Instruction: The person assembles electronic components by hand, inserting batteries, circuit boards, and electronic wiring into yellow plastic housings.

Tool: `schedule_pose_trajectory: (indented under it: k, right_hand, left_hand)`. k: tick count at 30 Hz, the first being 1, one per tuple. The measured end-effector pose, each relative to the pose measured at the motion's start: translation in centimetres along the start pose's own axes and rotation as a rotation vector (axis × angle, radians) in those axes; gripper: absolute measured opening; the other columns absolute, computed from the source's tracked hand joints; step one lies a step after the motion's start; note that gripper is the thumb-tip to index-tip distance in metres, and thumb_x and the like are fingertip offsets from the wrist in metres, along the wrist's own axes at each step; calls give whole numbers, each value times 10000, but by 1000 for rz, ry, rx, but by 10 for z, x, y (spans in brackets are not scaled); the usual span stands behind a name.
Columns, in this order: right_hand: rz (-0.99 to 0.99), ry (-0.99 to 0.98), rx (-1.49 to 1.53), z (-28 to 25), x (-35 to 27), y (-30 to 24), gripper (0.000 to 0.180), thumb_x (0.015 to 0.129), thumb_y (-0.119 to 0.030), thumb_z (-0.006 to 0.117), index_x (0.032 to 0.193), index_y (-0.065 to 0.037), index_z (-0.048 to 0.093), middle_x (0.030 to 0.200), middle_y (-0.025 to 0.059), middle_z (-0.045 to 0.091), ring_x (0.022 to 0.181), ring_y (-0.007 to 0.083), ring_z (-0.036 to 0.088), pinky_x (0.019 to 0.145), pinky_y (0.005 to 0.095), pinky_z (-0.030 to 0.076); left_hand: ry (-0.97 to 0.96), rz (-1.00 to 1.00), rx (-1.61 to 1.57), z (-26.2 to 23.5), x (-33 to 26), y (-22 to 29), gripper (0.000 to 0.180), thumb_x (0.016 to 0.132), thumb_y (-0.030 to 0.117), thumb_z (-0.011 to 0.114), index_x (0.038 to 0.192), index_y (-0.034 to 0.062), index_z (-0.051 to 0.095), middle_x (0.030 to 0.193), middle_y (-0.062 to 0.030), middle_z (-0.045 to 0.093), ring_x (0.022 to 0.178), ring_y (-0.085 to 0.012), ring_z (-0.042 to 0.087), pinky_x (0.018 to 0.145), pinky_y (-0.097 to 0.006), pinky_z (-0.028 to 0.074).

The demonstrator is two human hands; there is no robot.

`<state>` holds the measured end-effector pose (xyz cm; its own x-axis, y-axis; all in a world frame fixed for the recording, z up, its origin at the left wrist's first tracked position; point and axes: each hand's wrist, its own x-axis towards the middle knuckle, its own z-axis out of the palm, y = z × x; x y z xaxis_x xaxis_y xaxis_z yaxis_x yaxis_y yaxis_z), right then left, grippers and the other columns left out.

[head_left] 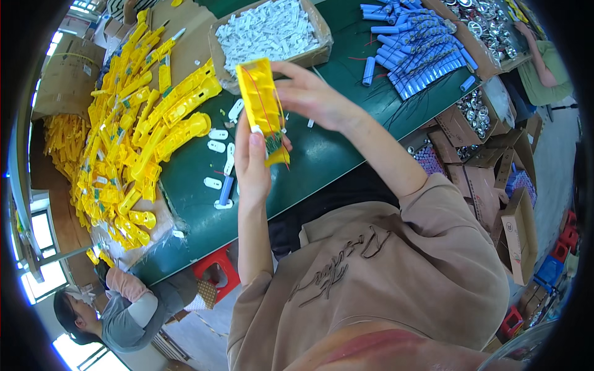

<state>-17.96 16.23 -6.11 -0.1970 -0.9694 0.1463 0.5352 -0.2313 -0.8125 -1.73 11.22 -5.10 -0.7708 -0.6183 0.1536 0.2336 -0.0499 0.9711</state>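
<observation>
Both hands hold a yellow plastic housing [252, 83] above the green table, its hollow side showing. My left hand [252, 164] is closed round its lower part, the thumb beside a small green circuit board [273, 143]. My right hand [309, 96] grips the upper right edge; some of its fingertips are hidden behind the housing. A red wire [265, 102] runs along the hollow to the board. On the table left of my left hand lie several small white oval plastic pieces [218, 133] and a blue cylinder [227, 188].
Yellow housings [133, 123] are heaped at the left. A carton of white plastic parts [322, 31] stands at the back, with wired blue cylinders [396, 46] to its right. Shiny round metal parts [489, 28] fill a far-right box. Other people [133, 309] sit at lower left and far right [547, 74].
</observation>
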Motion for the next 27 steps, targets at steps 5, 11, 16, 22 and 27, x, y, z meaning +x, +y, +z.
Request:
schedule_pose_trajectory:
  k: [5, 11, 16, 22, 27]
  right_hand:
    - [-127, 166, -414, 5, -19, 8, 332, 869, -193, 589, 1158, -41, 528, 896, 34, 586, 821, 103, 533, 742, 244, 433]
    - [-415, 448, -931, 32, -10, 8, 233, 835, -241, 656, 900, -22, 611, 787, 24, 567, 675, 90, 513, 620, 230, 431]
    - [-355, 429, -347, 29, 0, 30, 129, 883, -136, 594, 871, -8, 588, 743, 11, 572, 657, 41, 519, 590, 196, 432]
    - [-315, 452, -634, 41, 0, 50, 124, 867, -107, 593, 826, -8, 531, 717, 48, 567, 635, 89, 537, 554, 245, 435]
    - [-609, 466, -1119, 46, 8, 65, 102, 787, -47, 606, 796, -27, 507, 722, 109, 535, 664, 270, 525, 600, 356, 428]
  left_hand:
    - [146, -10, -45, -3, 14, -5, 448, 976, 235, 395, 1376, 41, 336, 1060, -105, 570, 776, -134, 570, 679, -273, 483]
    - [152, 167, 288, 3, 14, -17, 451, 972, 196, 411, 1381, 23, 334, 1166, -83, 518, 874, -101, 535, 736, -238, 462]
    - [200, 110, 272, 1, 9, -15, 456, 976, 182, 401, 1395, 26, 313, 1189, -76, 500, 923, -100, 516, 740, -233, 460]
    - [324, 238, 443, -5, 16, -28, 444, 992, 210, 357, 1377, -7, 317, 1219, -116, 474, 1070, -171, 492, 916, -287, 399]
    - [372, 103, 126, -12, 20, -35, 435, 999, 235, 340, 1359, -8, 319, 1199, -119, 480, 1106, -171, 469, 948, -289, 372]
